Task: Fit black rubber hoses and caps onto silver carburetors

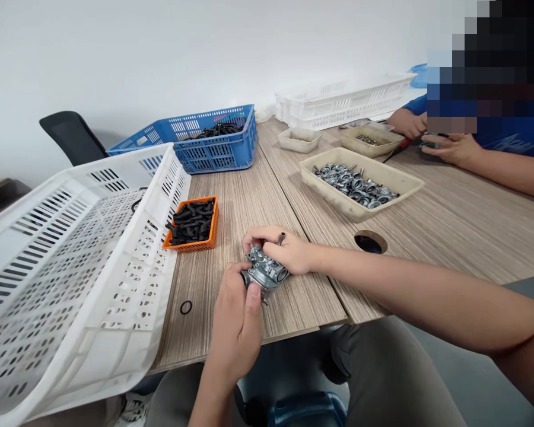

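A silver metal carburetor is held just above the table's front part, between both hands. My left hand grips its near left end, thumb on top and fingers behind. My right hand wraps round its far right side, with a short dark tube sticking up by the fingers. Part of the carburetor is hidden by the fingers. To the left of my left hand, a black rubber ring lies flat on the wooden table.
A white crate stands at left, beside an orange basket of black rubber parts. Behind is a blue crate. A beige tray holds metal parts, near a table hole. Across the table, a co-worker's hands handle something small.
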A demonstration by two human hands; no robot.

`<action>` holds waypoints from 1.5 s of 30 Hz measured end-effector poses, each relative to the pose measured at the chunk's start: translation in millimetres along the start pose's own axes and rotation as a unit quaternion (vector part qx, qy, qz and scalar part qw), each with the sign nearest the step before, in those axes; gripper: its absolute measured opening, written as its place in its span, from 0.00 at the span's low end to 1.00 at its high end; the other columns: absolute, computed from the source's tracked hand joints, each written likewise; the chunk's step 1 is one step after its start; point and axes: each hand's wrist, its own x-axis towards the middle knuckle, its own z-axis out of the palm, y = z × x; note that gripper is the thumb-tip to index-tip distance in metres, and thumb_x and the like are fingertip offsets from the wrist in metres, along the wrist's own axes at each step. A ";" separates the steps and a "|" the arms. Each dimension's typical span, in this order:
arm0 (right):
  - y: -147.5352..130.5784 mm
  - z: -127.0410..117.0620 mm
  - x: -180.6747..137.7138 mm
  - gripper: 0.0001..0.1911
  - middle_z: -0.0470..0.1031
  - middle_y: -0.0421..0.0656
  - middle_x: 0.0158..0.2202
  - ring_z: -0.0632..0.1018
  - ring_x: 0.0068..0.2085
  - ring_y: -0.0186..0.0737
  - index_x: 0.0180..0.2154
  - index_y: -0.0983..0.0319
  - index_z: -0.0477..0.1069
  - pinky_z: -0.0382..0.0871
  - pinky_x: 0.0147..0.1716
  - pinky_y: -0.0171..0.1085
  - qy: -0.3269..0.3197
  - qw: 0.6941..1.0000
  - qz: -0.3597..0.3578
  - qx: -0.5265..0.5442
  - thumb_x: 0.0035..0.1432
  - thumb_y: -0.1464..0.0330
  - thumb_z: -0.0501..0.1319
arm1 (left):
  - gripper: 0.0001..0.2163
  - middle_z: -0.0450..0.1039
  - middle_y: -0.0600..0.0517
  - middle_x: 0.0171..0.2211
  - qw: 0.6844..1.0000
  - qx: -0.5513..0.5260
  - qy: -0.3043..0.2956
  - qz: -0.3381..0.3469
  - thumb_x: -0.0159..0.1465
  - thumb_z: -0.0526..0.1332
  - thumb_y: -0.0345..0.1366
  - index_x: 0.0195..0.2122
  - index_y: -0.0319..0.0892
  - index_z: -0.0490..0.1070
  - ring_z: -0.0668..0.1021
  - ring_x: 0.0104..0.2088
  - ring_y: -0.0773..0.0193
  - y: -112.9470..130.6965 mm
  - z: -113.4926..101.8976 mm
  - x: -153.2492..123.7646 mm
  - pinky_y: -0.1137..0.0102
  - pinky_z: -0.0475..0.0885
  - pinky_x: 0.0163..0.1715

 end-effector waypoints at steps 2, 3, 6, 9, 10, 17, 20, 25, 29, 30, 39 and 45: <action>-0.2 -1.5 -0.4 0.14 0.71 0.40 0.34 0.70 0.36 0.39 0.40 0.62 0.73 0.64 0.40 0.38 -0.003 1.000 0.004 -0.005 0.55 0.72 0.51 | 0.21 0.64 0.41 0.60 0.999 -0.001 -0.034 0.030 0.76 0.52 0.49 0.64 0.45 0.56 0.73 0.58 0.50 -1.2 -2.2 -0.5 0.51 0.72 0.58; 0.4 -2.6 -0.5 0.14 0.71 0.40 0.34 0.70 0.36 0.39 0.40 0.62 0.73 0.64 0.41 0.38 -0.007 1.000 0.006 -0.004 0.55 0.72 0.51 | 0.24 0.62 0.40 0.62 0.998 0.005 -0.048 0.042 0.74 0.55 0.48 0.66 0.46 0.53 0.72 0.60 0.49 -1.8 -3.0 -0.5 0.50 0.71 0.59; 4.6 -6.7 0.2 0.14 0.70 0.40 0.34 0.69 0.36 0.38 0.39 0.63 0.73 0.64 0.40 0.38 -0.021 1.000 0.011 0.013 0.55 0.70 0.52 | 0.30 0.58 0.40 0.65 0.996 0.010 -0.074 0.057 0.72 0.60 0.44 0.70 0.48 0.48 0.70 0.64 0.50 -2.9 -4.7 0.2 0.51 0.69 0.64; 9.8 -11.2 1.7 0.14 0.70 0.41 0.34 0.68 0.35 0.38 0.39 0.64 0.73 0.63 0.39 0.37 -0.043 0.998 0.009 0.035 0.55 0.69 0.52 | 0.27 0.59 0.43 0.65 0.995 -0.015 -0.080 0.057 0.75 0.57 0.41 0.71 0.52 0.48 0.69 0.65 0.53 -3.4 -6.6 1.4 0.53 0.67 0.65; 11.2 -12.7 2.1 0.14 0.70 0.41 0.34 0.68 0.35 0.37 0.40 0.64 0.74 0.63 0.39 0.37 -0.050 0.998 0.006 0.038 0.55 0.69 0.52 | 0.25 0.60 0.44 0.64 0.995 -0.024 -0.079 0.055 0.75 0.57 0.41 0.71 0.53 0.50 0.69 0.65 0.54 -3.5 -7.4 1.7 0.54 0.67 0.65; 12.9 -21.5 2.2 0.15 0.67 0.39 0.31 0.67 0.34 0.37 0.40 0.66 0.76 0.62 0.39 0.36 -0.084 0.996 0.010 0.040 0.56 0.70 0.53 | 0.19 0.69 0.48 0.57 0.994 -0.058 -0.063 0.062 0.75 0.60 0.39 0.65 0.53 0.63 0.74 0.56 0.59 -3.9 -7.8 4.0 0.61 0.70 0.59; 11.0 -22.0 2.1 0.15 0.69 0.40 0.33 0.67 0.35 0.37 0.40 0.66 0.75 0.62 0.40 0.37 -0.083 0.996 0.011 0.043 0.56 0.69 0.53 | 0.18 0.71 0.49 0.55 0.995 -0.055 -0.044 0.073 0.74 0.61 0.40 0.63 0.52 0.66 0.75 0.55 0.60 -4.0 -6.1 5.6 0.63 0.70 0.56; 7.5 -22.1 2.5 0.14 0.69 0.41 0.33 0.68 0.35 0.38 0.40 0.65 0.75 0.63 0.41 0.37 -0.086 0.995 0.016 0.044 0.56 0.69 0.54 | 0.17 0.73 0.51 0.53 0.995 -0.042 -0.028 0.080 0.73 0.63 0.39 0.62 0.52 0.67 0.76 0.52 0.62 -4.8 -4.7 6.7 0.65 0.70 0.53; 8.0 -22.3 2.4 0.14 0.70 0.41 0.33 0.68 0.36 0.38 0.40 0.65 0.75 0.64 0.41 0.37 -0.089 0.995 0.022 0.040 0.56 0.69 0.53 | 0.17 0.74 0.52 0.52 0.996 -0.031 -0.016 0.080 0.72 0.64 0.40 0.61 0.53 0.68 0.76 0.50 0.62 -5.8 -3.3 6.4 0.66 0.71 0.52; 8.9 -21.9 2.4 0.14 0.70 0.41 0.33 0.68 0.36 0.38 0.40 0.65 0.75 0.64 0.41 0.37 -0.089 0.995 0.024 0.040 0.56 0.70 0.53 | 0.16 0.74 0.52 0.52 0.996 -0.029 -0.011 0.081 0.72 0.64 0.40 0.60 0.53 0.68 0.77 0.50 0.62 -6.1 -2.8 6.3 0.66 0.71 0.52; 11.0 -11.9 -2.4 0.12 0.75 0.43 0.36 0.73 0.39 0.40 0.39 0.64 0.75 0.66 0.43 0.38 0.013 0.999 0.024 0.021 0.62 0.66 0.54 | 0.19 0.72 0.49 0.57 0.998 -0.023 -0.014 0.053 0.73 0.61 0.40 0.64 0.54 0.63 0.77 0.55 0.59 -8.8 -3.5 4.1 0.61 0.73 0.57; -2.7 0.6 -6.9 0.20 0.75 0.44 0.37 0.74 0.39 0.40 0.42 0.64 0.73 0.66 0.43 0.39 0.049 0.998 -0.019 -0.025 0.73 0.55 0.51 | 0.35 0.68 0.43 0.61 0.998 -0.016 0.025 0.054 0.62 0.73 0.46 0.65 0.48 0.58 0.75 0.61 0.51 -3.7 2.8 4.5 0.55 0.74 0.61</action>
